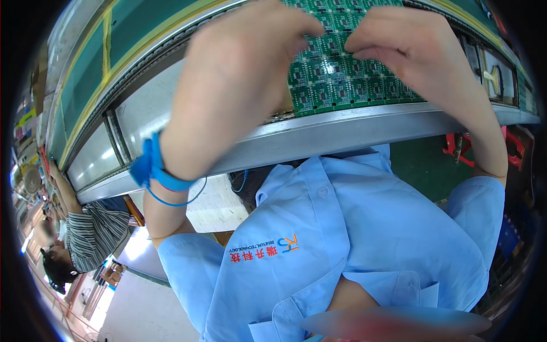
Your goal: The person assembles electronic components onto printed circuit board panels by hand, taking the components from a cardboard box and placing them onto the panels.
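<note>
A green panel of circuit boards (333, 91), with small dark chips in repeated rows, lies across the metal conveyor rails. My left hand (250, 51) hovers over its left part, smeared by motion; a finger and the thumb point toward the panel, and their grip is unclear. Over the panel's right part my right hand (401, 43) is closed, thumb and fingertips drawn together in a pinch. Whatever may be between those fingertips is too small or hidden to name. A blue wrist strap (154, 165) with a thin cord circles my left wrist.
The silver conveyor rail (342, 126) runs between my body and the panel. At the left, a co-worker in a striped shirt (94, 231) reaches toward the same line. Red stool parts (515, 149) stand under the rail at the right. Yellow-edged green surface (137, 34) lies beyond.
</note>
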`<state>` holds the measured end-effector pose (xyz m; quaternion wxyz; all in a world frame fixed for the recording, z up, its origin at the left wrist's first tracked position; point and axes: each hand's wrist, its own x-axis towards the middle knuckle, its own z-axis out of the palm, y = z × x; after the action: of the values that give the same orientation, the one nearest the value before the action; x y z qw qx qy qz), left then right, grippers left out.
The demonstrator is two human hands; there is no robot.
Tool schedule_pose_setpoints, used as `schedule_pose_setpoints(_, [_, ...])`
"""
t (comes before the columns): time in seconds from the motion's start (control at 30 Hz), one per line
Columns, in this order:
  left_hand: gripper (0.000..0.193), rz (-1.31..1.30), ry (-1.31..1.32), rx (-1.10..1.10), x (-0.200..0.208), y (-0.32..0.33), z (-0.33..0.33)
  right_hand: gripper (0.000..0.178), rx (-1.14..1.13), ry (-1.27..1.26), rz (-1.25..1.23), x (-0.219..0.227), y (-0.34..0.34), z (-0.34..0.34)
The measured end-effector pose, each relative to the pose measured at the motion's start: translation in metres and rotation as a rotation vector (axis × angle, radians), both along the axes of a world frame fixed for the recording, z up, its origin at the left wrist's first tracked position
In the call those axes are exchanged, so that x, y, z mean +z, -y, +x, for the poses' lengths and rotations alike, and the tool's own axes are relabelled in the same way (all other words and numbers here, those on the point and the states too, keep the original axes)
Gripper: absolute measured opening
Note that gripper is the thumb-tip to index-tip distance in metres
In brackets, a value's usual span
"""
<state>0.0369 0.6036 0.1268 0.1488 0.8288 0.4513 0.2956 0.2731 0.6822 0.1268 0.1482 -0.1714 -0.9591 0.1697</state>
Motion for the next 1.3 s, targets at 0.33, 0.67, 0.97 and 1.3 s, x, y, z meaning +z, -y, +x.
schedule_pose_setpoints(0.33, [0.025, -0.126, -0.072, 0.002, -0.013, 0.017, 0.031, 0.013, -0.21, -0.101, -0.306, 0.02, 0.001, 0.022])
schedule_pose_setpoints(0.67, [0.029, 0.011, -0.328, -0.076, -0.006, 0.016, 0.037, 0.008, -0.18, -0.1, -0.354, 0.023, 0.005, 0.036])
schedule_pose_setpoints(0.97, [0.018, -0.143, 0.064, 0.124, -0.004, 0.007, 0.013, 0.01, -0.157, -0.004, -0.077, -0.01, 0.03, 0.031])
schedule_pose_setpoints(1.3, [0.018, -0.412, 0.33, 0.241, -0.008, 0.018, 0.0, 0.009, -0.201, 0.103, 0.085, -0.009, 0.039, 0.017])
